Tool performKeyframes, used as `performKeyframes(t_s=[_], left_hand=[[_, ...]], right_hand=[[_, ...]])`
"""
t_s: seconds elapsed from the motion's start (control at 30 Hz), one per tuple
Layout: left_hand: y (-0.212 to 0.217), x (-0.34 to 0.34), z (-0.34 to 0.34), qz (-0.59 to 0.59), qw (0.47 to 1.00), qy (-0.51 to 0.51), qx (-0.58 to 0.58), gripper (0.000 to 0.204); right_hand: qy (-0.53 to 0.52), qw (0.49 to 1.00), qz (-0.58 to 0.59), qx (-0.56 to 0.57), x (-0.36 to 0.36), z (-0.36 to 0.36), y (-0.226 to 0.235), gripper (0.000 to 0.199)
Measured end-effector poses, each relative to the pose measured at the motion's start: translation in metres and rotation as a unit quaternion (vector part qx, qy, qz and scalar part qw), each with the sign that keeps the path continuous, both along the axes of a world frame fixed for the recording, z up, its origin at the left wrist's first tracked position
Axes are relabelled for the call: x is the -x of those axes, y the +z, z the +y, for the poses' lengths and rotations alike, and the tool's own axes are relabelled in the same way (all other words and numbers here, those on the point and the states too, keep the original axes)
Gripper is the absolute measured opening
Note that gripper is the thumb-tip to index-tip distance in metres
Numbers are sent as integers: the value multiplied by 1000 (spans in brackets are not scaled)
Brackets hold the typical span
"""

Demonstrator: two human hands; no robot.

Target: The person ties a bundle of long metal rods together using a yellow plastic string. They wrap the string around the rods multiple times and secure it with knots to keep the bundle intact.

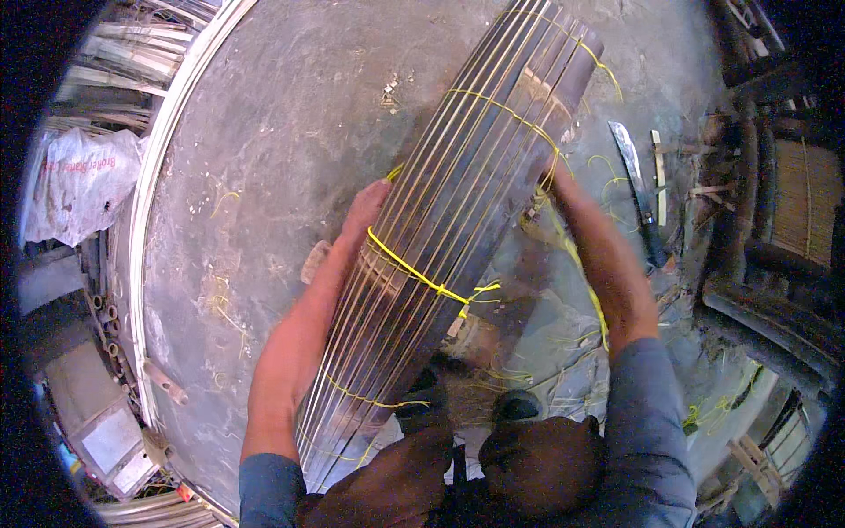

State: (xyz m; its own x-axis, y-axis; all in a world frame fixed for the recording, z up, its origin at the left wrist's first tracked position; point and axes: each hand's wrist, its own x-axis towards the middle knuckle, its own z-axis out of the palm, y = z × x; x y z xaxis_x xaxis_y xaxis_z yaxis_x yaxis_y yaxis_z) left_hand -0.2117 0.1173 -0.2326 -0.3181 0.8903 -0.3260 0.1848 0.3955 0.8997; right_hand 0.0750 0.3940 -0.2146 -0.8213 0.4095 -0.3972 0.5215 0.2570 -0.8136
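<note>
L hand [368, 204], mid-frame just left of centre: fingers lying flat & stretched along the left edge of a bundle of long thin strips [458, 220], pressing against it, not wrapping round. R hand [553, 172], right of centre: mostly hiding behind the bundle's right edge, fingers tucking under/around it w/ yellow twine [422, 275] near them; can't tell how far they're curling or if they're pinching the twine.

Bundle is running diagonally from lower centre, by the person's knees, up to upper right of frame. Strips are dark grey w/ paler edges, packed side by side. Yellow twine is looping across it in several places: near the top end, upper-mid by the R hand, mid by the L hand w/ a knot sticking out on the right, & lower down near the lap. A loose yellow strand [581, 273] is trailing below the R hand along the forearm.

Both forearms are coming in from the lower edge, blue sleeves pushed up. Bundle is lying over a big round grey slab [290, 114] filling the upper left & centre. A long knife [635, 180] is lying right of the R hand, near but apart, w/ a pale stick [657, 163] just beside it. White sack [79, 180] at far left.
</note>
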Motion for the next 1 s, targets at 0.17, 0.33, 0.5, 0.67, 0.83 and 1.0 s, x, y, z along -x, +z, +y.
performKeyframes(t_s=[0.17, 0.33, 0.5, 0.67, 0.83, 1.0], left_hand=[[32, -13, 4, 77, 996, 40, -26, 44], [11, -1, 13, 127, 989, 23, -78, 44], [10, -5, 17, 15, 993, 60, -97, 38], [33, -27, 26, 111, 986, 65, -101, 31], [61, -22, 9, 126, 986, 91, -63, 30], [45, -24, 16, -9, 993, 77, -90, 30]], right_hand=[[5, 991, -100, 89, -79, 52, 88, 32], [-90, 992, -85, -18, -81, 91, 128, 31], [-243, 953, 152, 100, -34, 106, 122, 33], [-152, 965, -48, -210, -99, 70, 34, 37], [-122, 967, -62, -213, -70, -54, 67, 48], [-31, 920, -130, -369, -53, -113, 82, 48]])
